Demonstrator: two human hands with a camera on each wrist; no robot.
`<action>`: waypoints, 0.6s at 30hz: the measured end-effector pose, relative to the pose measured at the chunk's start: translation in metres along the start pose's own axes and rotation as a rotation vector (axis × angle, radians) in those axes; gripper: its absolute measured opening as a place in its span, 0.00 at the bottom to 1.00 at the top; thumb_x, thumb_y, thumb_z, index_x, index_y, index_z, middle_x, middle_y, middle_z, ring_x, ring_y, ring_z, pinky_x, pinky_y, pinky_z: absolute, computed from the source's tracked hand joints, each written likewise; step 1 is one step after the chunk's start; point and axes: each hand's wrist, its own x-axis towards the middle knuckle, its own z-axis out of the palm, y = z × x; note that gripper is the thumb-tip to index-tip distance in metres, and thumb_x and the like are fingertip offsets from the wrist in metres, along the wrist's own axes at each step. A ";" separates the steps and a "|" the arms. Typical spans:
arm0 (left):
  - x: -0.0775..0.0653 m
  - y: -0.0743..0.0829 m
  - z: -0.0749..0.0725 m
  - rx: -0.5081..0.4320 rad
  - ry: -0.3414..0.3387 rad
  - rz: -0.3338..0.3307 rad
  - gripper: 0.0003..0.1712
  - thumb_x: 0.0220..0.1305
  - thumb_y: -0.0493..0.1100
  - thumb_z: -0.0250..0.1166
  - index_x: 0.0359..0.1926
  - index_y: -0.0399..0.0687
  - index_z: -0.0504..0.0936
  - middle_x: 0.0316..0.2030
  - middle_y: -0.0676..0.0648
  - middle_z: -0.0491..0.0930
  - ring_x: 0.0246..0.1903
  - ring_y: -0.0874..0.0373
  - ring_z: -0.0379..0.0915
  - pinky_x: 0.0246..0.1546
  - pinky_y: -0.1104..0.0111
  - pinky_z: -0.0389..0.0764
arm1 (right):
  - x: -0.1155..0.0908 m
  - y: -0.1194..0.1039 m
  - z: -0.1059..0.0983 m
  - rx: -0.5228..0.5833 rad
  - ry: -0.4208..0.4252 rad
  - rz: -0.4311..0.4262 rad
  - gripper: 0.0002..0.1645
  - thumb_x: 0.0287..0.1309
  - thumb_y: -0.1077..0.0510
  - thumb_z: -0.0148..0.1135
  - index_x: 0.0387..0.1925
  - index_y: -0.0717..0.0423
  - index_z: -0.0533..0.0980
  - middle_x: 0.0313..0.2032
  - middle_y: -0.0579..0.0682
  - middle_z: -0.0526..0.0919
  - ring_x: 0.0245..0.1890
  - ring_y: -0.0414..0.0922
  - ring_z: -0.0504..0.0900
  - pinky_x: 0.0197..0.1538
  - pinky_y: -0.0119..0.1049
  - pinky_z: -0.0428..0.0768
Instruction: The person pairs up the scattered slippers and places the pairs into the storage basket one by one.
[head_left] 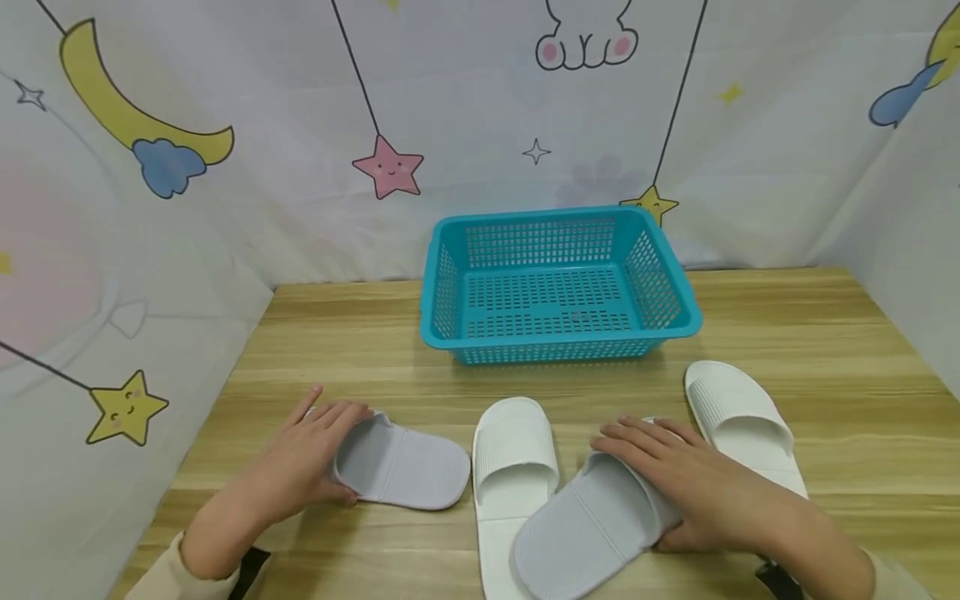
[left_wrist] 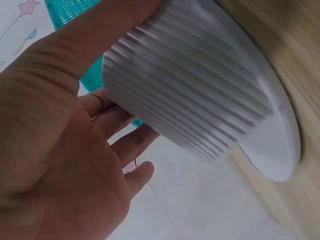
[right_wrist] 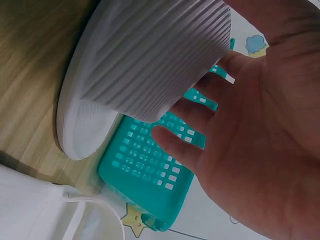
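My left hand (head_left: 311,457) holds a light grey slipper (head_left: 429,468) across its ribbed strap, with the thumb on the near side and the fingers on the far side. In the left wrist view the strap (left_wrist: 185,85) lies between thumb and fingers. My right hand (head_left: 693,485) has hold of the other grey slipper (head_left: 566,542) by its strap (right_wrist: 160,55). That slipper points obliquely, its heel end overlapping a white slipper (head_left: 513,437) in the middle. A second white slipper (head_left: 738,404) lies just beyond the right hand, partly hidden by the forearm.
A turquoise plastic basket (head_left: 561,340) with nothing in it stands at the back of the wooden table (head_left: 345,333). Behind and beside the table hangs a white cloth (head_left: 480,108) printed with stars and a moon.
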 end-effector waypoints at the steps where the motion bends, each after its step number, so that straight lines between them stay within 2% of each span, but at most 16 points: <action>1: 0.000 0.000 0.000 -0.004 -0.001 0.003 0.60 0.28 0.48 0.93 0.66 0.41 0.75 0.62 0.43 0.81 0.63 0.41 0.77 0.77 0.37 0.53 | 0.000 0.000 0.001 0.003 0.003 0.000 0.74 0.29 0.52 0.90 0.80 0.46 0.61 0.76 0.49 0.70 0.75 0.57 0.69 0.78 0.28 0.36; 3: -0.002 -0.002 -0.002 -0.021 0.004 0.001 0.60 0.28 0.48 0.93 0.66 0.41 0.76 0.62 0.43 0.81 0.63 0.41 0.77 0.79 0.39 0.50 | 0.000 -0.001 0.001 0.004 0.006 0.000 0.73 0.29 0.52 0.90 0.80 0.46 0.61 0.76 0.49 0.71 0.75 0.57 0.69 0.79 0.30 0.38; 7: -0.006 -0.007 -0.008 -0.053 0.026 -0.005 0.60 0.29 0.50 0.93 0.68 0.41 0.76 0.63 0.41 0.81 0.64 0.40 0.77 0.82 0.45 0.44 | 0.001 -0.001 0.003 -0.003 0.012 -0.004 0.72 0.30 0.52 0.90 0.80 0.45 0.62 0.75 0.49 0.71 0.75 0.59 0.69 0.79 0.46 0.53; 10: -0.007 -0.009 -0.014 -0.040 0.066 0.003 0.61 0.30 0.51 0.93 0.68 0.41 0.76 0.63 0.40 0.81 0.63 0.40 0.77 0.83 0.46 0.43 | 0.002 -0.002 0.004 -0.008 0.005 0.006 0.72 0.31 0.51 0.91 0.80 0.45 0.62 0.75 0.50 0.71 0.75 0.60 0.69 0.73 0.57 0.62; 13: -0.007 -0.009 -0.020 0.004 0.118 0.027 0.60 0.31 0.55 0.92 0.68 0.41 0.76 0.62 0.41 0.82 0.62 0.41 0.78 0.83 0.45 0.42 | 0.002 -0.002 0.005 -0.008 0.006 0.010 0.72 0.30 0.50 0.91 0.79 0.45 0.63 0.75 0.50 0.72 0.75 0.61 0.69 0.72 0.58 0.63; 18: -0.004 0.001 -0.033 0.061 0.196 0.071 0.59 0.38 0.66 0.87 0.68 0.41 0.77 0.61 0.42 0.83 0.61 0.43 0.78 0.84 0.51 0.36 | 0.001 -0.001 0.007 -0.021 0.046 -0.009 0.71 0.29 0.50 0.91 0.78 0.46 0.64 0.74 0.51 0.73 0.74 0.61 0.71 0.74 0.52 0.60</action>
